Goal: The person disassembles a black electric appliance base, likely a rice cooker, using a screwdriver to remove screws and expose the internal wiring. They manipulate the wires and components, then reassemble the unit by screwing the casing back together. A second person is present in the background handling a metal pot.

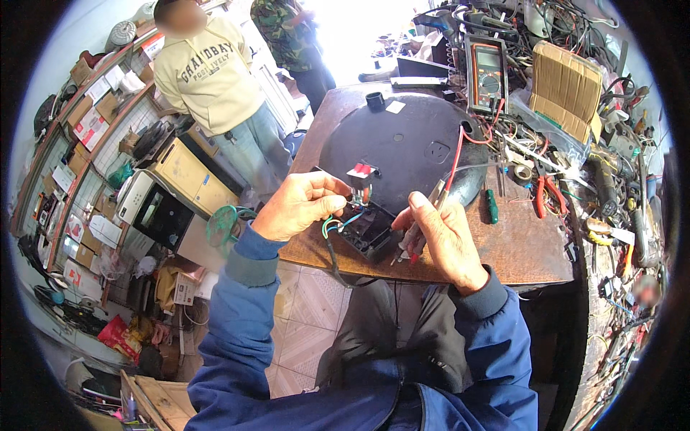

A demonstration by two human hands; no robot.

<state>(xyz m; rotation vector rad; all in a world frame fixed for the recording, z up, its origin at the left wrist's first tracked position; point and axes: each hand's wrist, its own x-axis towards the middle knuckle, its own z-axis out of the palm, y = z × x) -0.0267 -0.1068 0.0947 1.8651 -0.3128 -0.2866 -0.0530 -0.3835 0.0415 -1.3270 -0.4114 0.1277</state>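
My left hand pinches a small electrical part with a coppery ring and wire ends. Green and blue wires run from it by my fingertips to a dark cable. Just below lies an open black box-like compartment at the near edge of a large, black, rounded housing. Closed around multimeter probes, my right hand points their tips down and to the left, apart from the small part. A red test lead rises from this hand across the housing.
The multimeter stands at the back right of the wooden table. A green screwdriver, red-handled pliers and a tape roll lie right of the housing, beside heaped cables. Two people stand beyond the table, near crowded shelves.
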